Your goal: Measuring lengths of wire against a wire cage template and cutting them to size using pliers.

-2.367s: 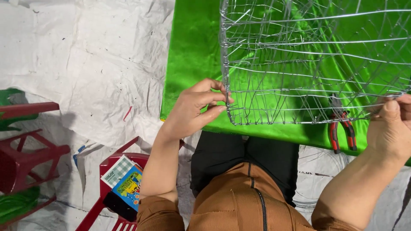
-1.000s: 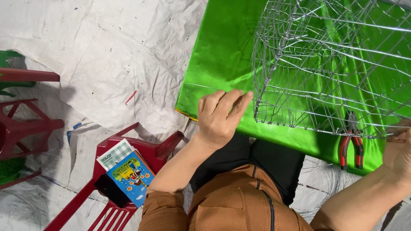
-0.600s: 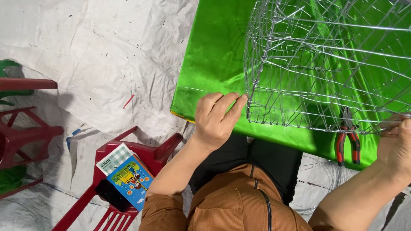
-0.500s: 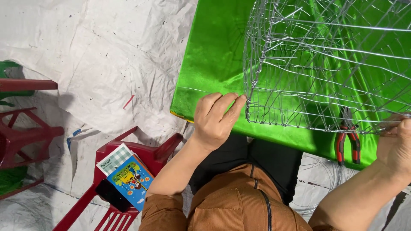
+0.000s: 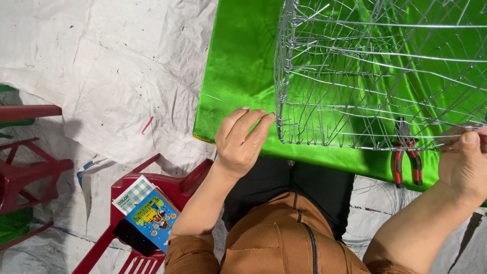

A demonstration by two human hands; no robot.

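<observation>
Resting on green cloth (image 5: 238,76), wire cage (image 5: 375,76), nothing inside; left hand (image 5: 242,139) grip loose at its corner, right hand (image 5: 466,160) grip clamped on its lower wire.

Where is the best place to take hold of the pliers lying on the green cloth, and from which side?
Probably by the red handles, coming from the near edge of the green cloth: they point toward the person, while the metal nose lies under the wire frame.

Bright, even light falls from above me; the picture is sharp all over, without motion blur. The green cloth (image 5: 243,76) glares with a satin sheen. My left hand (image 5: 242,139) casts only a soft shadow beneath it. The wire frame (image 5: 375,76) glints in thin highlights. Darker shadows pool under the red chairs (image 5: 30,167) at the left edge.
</observation>
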